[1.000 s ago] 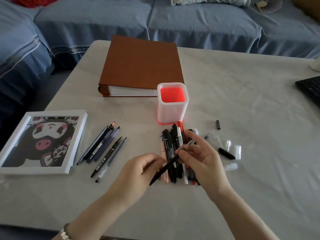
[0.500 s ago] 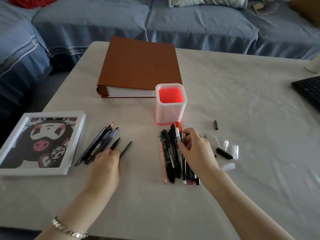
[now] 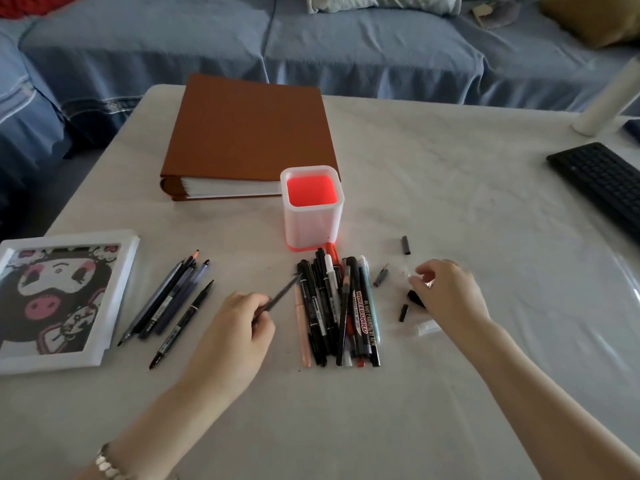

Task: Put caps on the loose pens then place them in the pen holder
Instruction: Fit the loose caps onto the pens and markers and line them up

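Half a second back, the left hand (image 3: pixel 239 327) lay flat over the loose pens on the left; now it has come away toward the middle with a thin dark pen (image 3: pixel 277 297) pinched between thumb and fingers, its tip slanting up toward the central pile. The right hand (image 3: pixel 446 296) has gone the other way, off the pile of pens (image 3: pixel 341 306) and over to the scattered caps (image 3: pixel 403 311) on the right. Its fingers are curled down over a black cap (image 3: pixel 414 298) and a glint of clear plastic; I cannot tell whether they have closed on anything yet.

That split looks like the start of one capping cycle: pen in one hand, cap being chosen by the other. The cap must match this pen, so the right hand's pick matters.

Around the hands, one more small black cap (image 3: pixel 406 244) lies farther back, a grey one (image 3: pixel 381 274) sits just beside the pile, and a clear cap (image 3: pixel 427 328) lies near the right wrist. The uncapped pens (image 3: pixel 173 299) wait on the left beside a framed picture (image 3: pixel 114 306). The pen holder (image 3: pixel 311 209), white with a red inside, stands upright just behind the pile and holds nothing, so no pen has been put away yet. A brown binder (image 3: pixel 249 133) lies behind it, and a keyboard (image 3: pixel 602 181) sits at the table's right edge.
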